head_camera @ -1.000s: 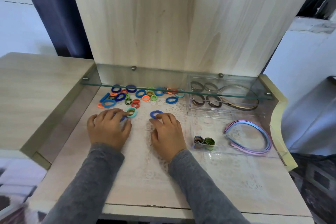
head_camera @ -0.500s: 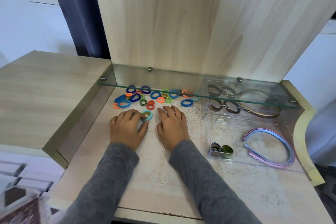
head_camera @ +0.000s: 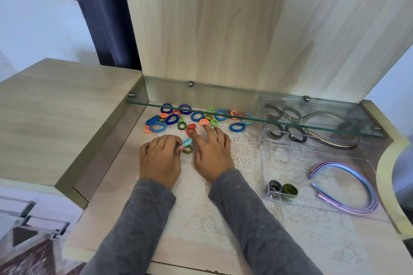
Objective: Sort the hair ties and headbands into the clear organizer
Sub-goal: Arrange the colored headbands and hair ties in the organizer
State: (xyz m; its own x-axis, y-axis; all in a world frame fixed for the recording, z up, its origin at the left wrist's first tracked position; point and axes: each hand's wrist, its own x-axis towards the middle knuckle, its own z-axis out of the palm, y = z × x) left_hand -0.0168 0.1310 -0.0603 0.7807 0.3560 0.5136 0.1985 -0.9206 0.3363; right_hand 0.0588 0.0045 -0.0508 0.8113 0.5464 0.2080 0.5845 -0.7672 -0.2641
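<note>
Teal fabric ring (head_camera: 186, 141) (pinched), lace doily (head_camera: 242, 152)

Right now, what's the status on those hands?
Left hand pinching teal hair tie. Right hand open beside red tie. Clear organizer to the right, nothing blocking.

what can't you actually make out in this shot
Head view:
- Left hand grip on the light blue hair tie: fingertips hidden under its own knuckles.
- Back row of hair ties: crossed by the glass shelf edge, uncountable.
- Rolled items in the clear organizer: too small to identify.
</note>
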